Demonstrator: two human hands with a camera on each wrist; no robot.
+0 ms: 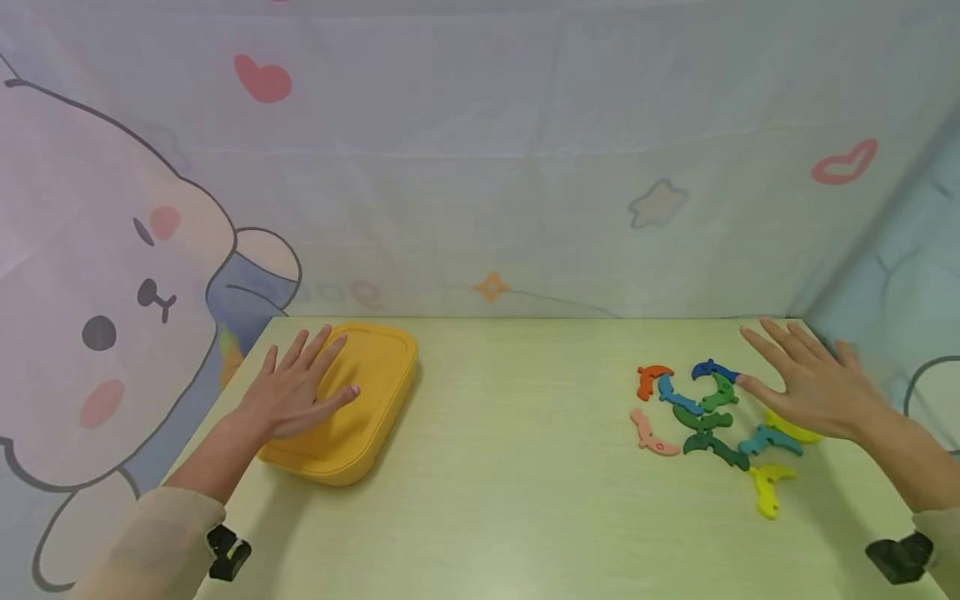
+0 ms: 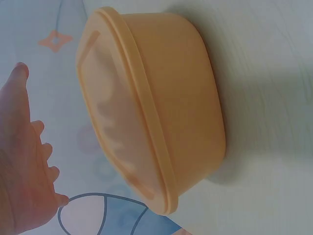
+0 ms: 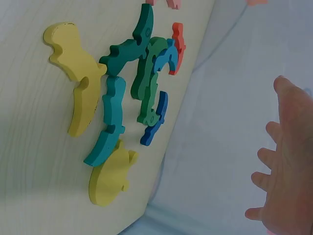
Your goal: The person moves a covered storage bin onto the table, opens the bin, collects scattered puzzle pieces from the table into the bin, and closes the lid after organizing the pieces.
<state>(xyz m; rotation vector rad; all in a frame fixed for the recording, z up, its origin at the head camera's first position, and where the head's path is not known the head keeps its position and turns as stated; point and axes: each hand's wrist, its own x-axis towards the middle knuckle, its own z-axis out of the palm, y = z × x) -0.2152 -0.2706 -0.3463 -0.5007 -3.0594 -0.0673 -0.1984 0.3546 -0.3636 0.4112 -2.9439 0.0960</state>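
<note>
My left hand [image 1: 300,392] hovers over a yellow-orange lidded box [image 1: 375,392], fingers spread and holding nothing. In the left wrist view the box [image 2: 171,98] shows its closed lid, with the hand [image 2: 24,161] apart from it. On the right, my right hand [image 1: 821,383] is held spread above several coloured wooden puzzle pieces, empty as well. Nearest it are a dark blue piece [image 1: 716,370], a yellow rounded piece [image 3: 110,176] and a teal piece [image 1: 768,439]. Around these lie green pieces [image 1: 702,419], a yellow piece [image 1: 768,487], a pink piece [image 1: 651,435] and a red-orange piece [image 1: 652,379].
The pale wooden table [image 1: 525,433] stretches between box and pieces. A printed cloth [image 1: 487,167] with a bear, hearts and stars hangs along its back edge and sides. Black wrist mounts [image 1: 227,552] sit at both sleeves.
</note>
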